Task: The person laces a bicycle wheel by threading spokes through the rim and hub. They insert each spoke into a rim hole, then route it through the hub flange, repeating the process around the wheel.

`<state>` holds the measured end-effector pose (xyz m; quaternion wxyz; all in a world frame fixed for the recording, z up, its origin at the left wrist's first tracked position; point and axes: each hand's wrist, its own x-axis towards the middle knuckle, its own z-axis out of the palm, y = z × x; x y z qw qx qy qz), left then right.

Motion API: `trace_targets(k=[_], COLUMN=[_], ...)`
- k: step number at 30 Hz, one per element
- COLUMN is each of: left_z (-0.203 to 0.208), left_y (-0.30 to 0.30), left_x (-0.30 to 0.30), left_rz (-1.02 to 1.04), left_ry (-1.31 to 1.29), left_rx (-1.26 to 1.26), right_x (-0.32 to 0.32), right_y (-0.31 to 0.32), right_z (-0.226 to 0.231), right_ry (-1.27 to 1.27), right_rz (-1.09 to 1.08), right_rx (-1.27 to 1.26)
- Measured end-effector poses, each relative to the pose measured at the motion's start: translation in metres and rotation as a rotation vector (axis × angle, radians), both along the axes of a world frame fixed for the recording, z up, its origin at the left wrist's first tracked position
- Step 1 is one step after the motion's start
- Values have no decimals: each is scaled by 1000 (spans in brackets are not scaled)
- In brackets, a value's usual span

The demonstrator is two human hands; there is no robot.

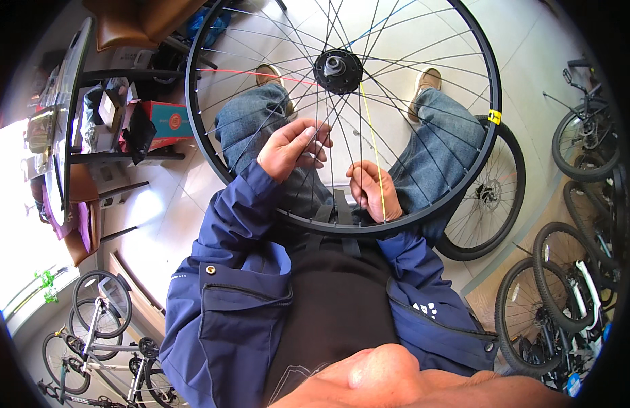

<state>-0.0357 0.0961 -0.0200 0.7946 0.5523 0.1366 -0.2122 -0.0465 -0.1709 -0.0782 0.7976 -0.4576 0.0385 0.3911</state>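
Note:
A bare bicycle wheel without a tyre lies across my lap, its black rim (495, 146) ringing both hands. Thin black spokes run to the black hub (337, 71); one spoke is red (254, 73), one yellow (371, 126) and one blue (390, 24). Left of centre, my left hand (292, 149) has its fingers curled at a black spoke below the hub, thumb and fingertips close together. My right hand (375, 192) is closed near the lower rim, beside the yellow spoke. Spokes cross in front of it, and what its bent fingers hold cannot be made out.
Behind the rim at right stands a wheel with a tyre (512, 217). Several bicycles (543, 299) crowd the right side, and another bicycle (97, 343) is at lower left. A glass table (70, 129) with boxes (167, 122) beside it is on the left, near a brown chair (135, 24).

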Motion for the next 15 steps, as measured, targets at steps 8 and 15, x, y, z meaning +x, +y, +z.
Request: trace_targets(k=[8, 15], left_z=[8, 10], left_y=[1, -15], left_x=[-1, -7], left_rz=[-71, 17], left_ry=[-42, -413], left_rx=[-13, 301], right_x=[-18, -27], right_y=[-20, -23], right_z=[-16, -24], right_ry=[354, 353], right_rz=[39, 31], right_rx=[299, 389])
